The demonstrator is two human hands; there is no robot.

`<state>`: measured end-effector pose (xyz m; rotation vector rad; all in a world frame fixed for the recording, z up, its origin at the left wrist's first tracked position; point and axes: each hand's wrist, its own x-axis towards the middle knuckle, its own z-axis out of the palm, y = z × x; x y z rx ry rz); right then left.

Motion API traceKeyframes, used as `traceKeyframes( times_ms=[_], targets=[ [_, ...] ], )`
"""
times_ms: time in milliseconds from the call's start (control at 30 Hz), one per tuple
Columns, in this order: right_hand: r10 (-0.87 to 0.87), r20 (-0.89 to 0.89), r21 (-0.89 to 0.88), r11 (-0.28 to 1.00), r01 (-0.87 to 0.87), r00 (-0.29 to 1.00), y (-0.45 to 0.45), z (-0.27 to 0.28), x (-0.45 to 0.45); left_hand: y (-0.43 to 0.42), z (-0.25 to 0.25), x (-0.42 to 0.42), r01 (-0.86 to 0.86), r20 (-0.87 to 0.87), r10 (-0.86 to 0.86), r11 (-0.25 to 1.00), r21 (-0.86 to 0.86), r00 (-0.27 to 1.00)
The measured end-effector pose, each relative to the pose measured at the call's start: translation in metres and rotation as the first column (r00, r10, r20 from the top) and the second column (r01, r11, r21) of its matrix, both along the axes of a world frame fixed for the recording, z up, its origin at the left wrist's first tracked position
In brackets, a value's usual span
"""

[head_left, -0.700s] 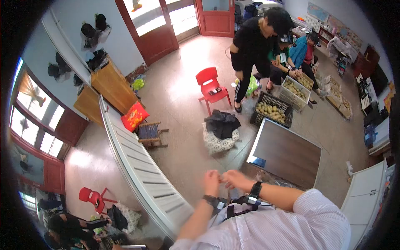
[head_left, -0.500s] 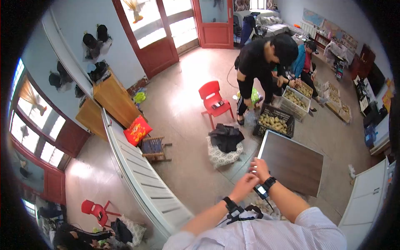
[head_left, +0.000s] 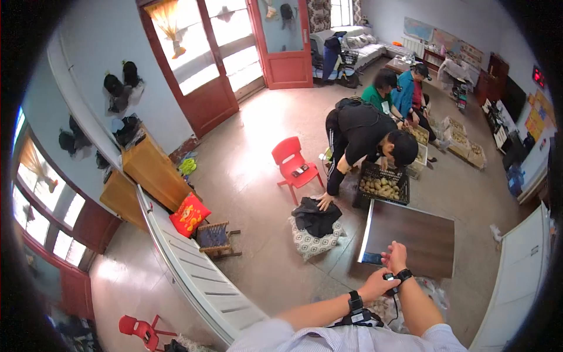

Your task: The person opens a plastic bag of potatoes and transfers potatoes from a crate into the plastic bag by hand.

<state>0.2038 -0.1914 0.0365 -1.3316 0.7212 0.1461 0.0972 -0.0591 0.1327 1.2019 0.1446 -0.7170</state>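
My left hand [head_left: 374, 287] is closed around a small black device [head_left: 389, 280] at the inner side of my right wrist. A dark cable hangs down from the device. Above it, my right hand [head_left: 396, 256] is raised with fingers loosely curled and apart, holding nothing. Black straps circle both wrists, the right wrist strap [head_left: 403, 274] lying right beside the device. Just left of my right fingers, a phone [head_left: 371, 258] rests at the near edge of the brown table [head_left: 413, 229].
Beyond the table stands a black crate [head_left: 384, 189] of potatoes, with a person in black [head_left: 366, 129] bending beside it. That person's hand touches dark clothing [head_left: 316, 217] on a patterned stool [head_left: 314, 243]. A red chair [head_left: 295, 167] and white cabinet [head_left: 513, 281] stand nearby.
My left hand has moved from beside my right hand onto the black device. The person in black has bent lower and reached to the clothing. My view has shifted.
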Motion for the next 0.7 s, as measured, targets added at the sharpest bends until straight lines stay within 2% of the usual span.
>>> traceKeyframes(
  times_ms=[33, 67, 133, 167, 200, 233, 267, 333, 367, 400, 433, 467, 500, 533, 600, 667, 700],
  targets=[
    [-0.005, 0.025, -0.110, 0.994, 0.008, 1.000, -0.003, -0.001, -0.001, -0.008, -0.010, 0.000, -0.012, 0.072, 0.011, 1.000, 0.012, 0.997],
    [-0.022, 0.017, -0.108, 0.994, 0.024, 1.000, -0.008, -0.002, -0.004, -0.011, -0.011, -0.002, 0.005, 0.064, -0.006, 1.000, 0.014, 0.998],
    [0.139, 0.154, -0.444, 0.894, -0.057, 0.978, -0.014, -0.002, -0.011, -0.013, 0.005, -0.001, 0.081, -0.002, -0.081, 0.996, 0.023, 0.997],
    [0.131, 0.153, -0.441, 0.896, -0.051, 0.980, -0.020, -0.011, -0.013, -0.014, 0.010, -0.001, 0.104, 0.046, -0.108, 0.991, 0.081, 0.993],
    [0.294, 0.240, -0.753, 0.658, -0.014, 0.925, -0.031, -0.027, -0.014, -0.018, 0.004, -0.001, 0.110, 0.043, -0.114, 0.990, 0.084, 0.993],
    [0.473, 0.248, -0.940, 0.328, 0.092, 0.845, -0.040, -0.043, -0.012, -0.024, -0.007, -0.001, 0.101, 0.017, -0.102, 0.994, 0.051, 0.995],
    [0.471, 0.250, -0.939, 0.332, 0.093, 0.846, -0.046, -0.056, -0.006, -0.028, -0.015, 0.001, 0.089, -0.010, -0.089, 0.996, 0.020, 0.996],
    [0.254, 0.221, -0.652, 0.757, -0.051, 0.942, -0.046, -0.061, -0.001, -0.030, -0.018, 0.008, 0.098, -0.039, -0.098, 0.995, -0.002, 0.994],
    [0.236, 0.213, -0.645, 0.762, -0.045, 0.948, -0.048, -0.066, -0.001, -0.033, -0.020, 0.010, 0.113, -0.071, -0.115, 0.993, -0.032, 0.991],
    [0.107, 0.162, -0.378, 0.925, -0.039, 0.981, -0.034, -0.037, 0.000, -0.037, -0.022, 0.013, 0.095, -0.064, -0.095, 0.995, 0.008, 0.993],
    [-0.017, 0.071, -0.082, 0.996, 0.023, 0.997, -0.034, -0.017, -0.001, -0.041, -0.028, 0.017, 0.102, -0.080, -0.104, 0.995, -0.022, 0.991],
    [0.041, 0.081, 0.010, 0.999, -0.042, 0.996, -0.045, -0.033, 0.003, -0.047, -0.040, 0.019, 0.111, -0.101, -0.117, 0.992, -0.056, 0.988],
    [0.049, 0.025, 0.081, 0.995, -0.051, 0.998, -0.047, -0.027, 0.005, -0.053, -0.058, 0.020, 0.116, -0.119, -0.123, 0.991, -0.064, 0.985],
    [0.037, 0.050, 0.155, 0.987, -0.044, 0.998, -0.047, -0.020, 0.003, -0.059, -0.073, 0.022, 0.118, -0.132, -0.127, 0.991, -0.068, 0.983],
    [0.088, 0.018, 0.308, 0.947, -0.089, 0.996, -0.062, -0.040, 0.001, -0.067, -0.070, 0.031, 0.209, -0.149, -0.212, 0.977, -0.039, 0.966],
    [0.132, 0.000, 0.295, 0.947, -0.126, 0.991, -0.080, -0.049, -0.005, -0.080, -0.061, 0.039, 0.366, -0.078, -0.358, 0.909, 0.197, 0.931],
    [0.133, -0.030, 0.263, 0.957, -0.121, 0.991, -0.089, -0.055, -0.012, -0.084, -0.069, 0.037, 0.362, -0.044, -0.361, 0.910, 0.204, 0.932]
  ],
)
